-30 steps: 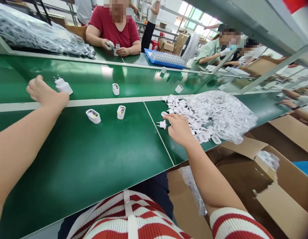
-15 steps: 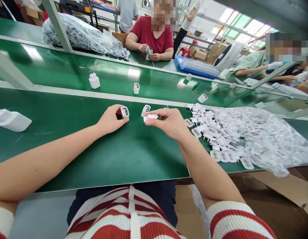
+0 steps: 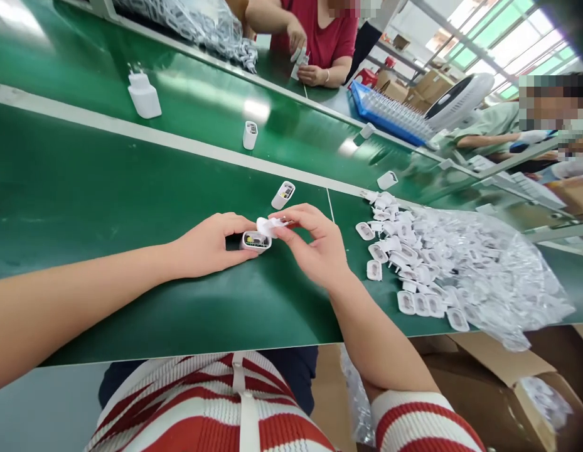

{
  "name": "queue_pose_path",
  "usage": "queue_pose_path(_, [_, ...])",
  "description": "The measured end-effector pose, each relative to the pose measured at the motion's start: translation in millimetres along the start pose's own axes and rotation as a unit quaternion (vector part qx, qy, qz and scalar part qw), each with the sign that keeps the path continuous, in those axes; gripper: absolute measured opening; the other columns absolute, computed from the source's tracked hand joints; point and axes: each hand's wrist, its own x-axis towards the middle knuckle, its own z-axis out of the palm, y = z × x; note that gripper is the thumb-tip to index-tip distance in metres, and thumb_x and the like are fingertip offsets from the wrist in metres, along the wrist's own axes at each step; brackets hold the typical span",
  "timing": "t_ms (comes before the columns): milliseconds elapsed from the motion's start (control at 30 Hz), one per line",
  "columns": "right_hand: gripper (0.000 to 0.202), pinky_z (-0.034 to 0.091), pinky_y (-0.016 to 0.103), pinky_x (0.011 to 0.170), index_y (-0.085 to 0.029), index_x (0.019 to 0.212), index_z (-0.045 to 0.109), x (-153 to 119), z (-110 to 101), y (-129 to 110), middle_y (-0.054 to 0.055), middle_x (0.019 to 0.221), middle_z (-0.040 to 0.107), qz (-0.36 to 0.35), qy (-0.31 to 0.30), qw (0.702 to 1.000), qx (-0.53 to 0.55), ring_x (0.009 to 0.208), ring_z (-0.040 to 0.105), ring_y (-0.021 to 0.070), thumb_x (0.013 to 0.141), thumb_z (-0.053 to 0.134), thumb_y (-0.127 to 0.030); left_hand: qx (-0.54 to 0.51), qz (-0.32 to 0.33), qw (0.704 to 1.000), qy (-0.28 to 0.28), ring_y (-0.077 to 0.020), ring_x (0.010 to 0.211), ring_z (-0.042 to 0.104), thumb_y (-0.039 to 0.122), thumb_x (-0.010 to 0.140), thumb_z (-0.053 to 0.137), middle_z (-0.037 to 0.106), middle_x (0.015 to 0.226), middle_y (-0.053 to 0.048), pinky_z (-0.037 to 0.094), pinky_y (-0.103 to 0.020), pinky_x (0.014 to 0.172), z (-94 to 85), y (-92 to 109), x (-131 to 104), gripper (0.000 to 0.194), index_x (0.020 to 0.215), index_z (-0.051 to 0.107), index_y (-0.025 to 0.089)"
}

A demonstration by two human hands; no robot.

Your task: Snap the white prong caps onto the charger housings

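Between the thumb and fingers of my left hand [image 3: 216,245] is a white charger housing [image 3: 256,242], its open end up with the circuit parts showing inside. My right hand [image 3: 317,245] pinches a white plug cap [image 3: 268,226] by its pin end, and the cap hangs right at the housing's open end, tilted. Whether the two touch I cannot tell. Just beyond my fingers stands another open charger housing [image 3: 283,195]. To the right lies a heap of loose plug caps [image 3: 404,251], partly spilling out of a clear plastic bag [image 3: 498,270].
On the belt behind the white rail [image 3: 178,135] stand a closed charger [image 3: 144,95] and open housings [image 3: 250,135] [image 3: 388,181]. Across it, a co-worker in red [image 3: 314,37] handles small parts beside a blue tray [image 3: 390,116]. Cardboard boxes [image 3: 489,389] sit below the table's right edge.
My left hand has moved right with the housing and turned it. The plug cap in my right hand has come to the housing's open end. The view has shifted.
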Motion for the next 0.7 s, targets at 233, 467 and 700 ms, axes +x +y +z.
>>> queue_pose_path(233, [0.017, 0.059, 0.039, 0.084, -0.028, 0.113, 0.079, -8.4, 9.5, -6.6, 0.005, 0.105, 0.079, -0.129, -0.039, 0.972, -0.194, 0.095, 0.071, 0.0225, 0.101, 0.068, -0.022, -0.032, -0.034, 0.999, 0.012, -0.0258, 0.106, 0.070, 0.054, 0.088, 0.079, 0.078, 0.110, -0.003, 0.056, -0.037, 0.093, -1.3, 1.0, -0.7, 0.032, 0.105, 0.083, 0.027])
queue_pose_path(467, [0.014, 0.054, 0.039, 0.074, -0.028, 0.103, 0.077, -6.4, 14.4, -13.0, 0.004, 0.093, 0.074, -0.133, -0.037, 0.951, -0.277, 0.084, 0.065, 0.0226, 0.102, 0.064, -0.021, -0.033, -0.054, 0.998, 0.017, -0.0271, 0.104, 0.070, 0.053, 0.085, 0.078, 0.077, 0.105, -0.003, 0.056, -0.038, 0.090, 0.5, 0.9, 0.5, 0.029, 0.097, 0.083, 0.027])
queue_pose_path(700, [0.010, 0.058, 0.039, 0.078, -0.026, 0.101, 0.077, 0.9, 14.8, -4.9, 0.003, 0.091, 0.074, -0.065, -0.035, 0.981, -0.181, 0.083, 0.069, 0.0218, 0.095, 0.070, -0.022, -0.019, -0.061, 0.998, 0.016, -0.0256, 0.097, 0.069, 0.058, 0.085, 0.074, 0.076, 0.100, -0.004, 0.052, -0.036, 0.083, -0.2, 3.2, 2.4, 0.035, 0.091, 0.081, 0.025])
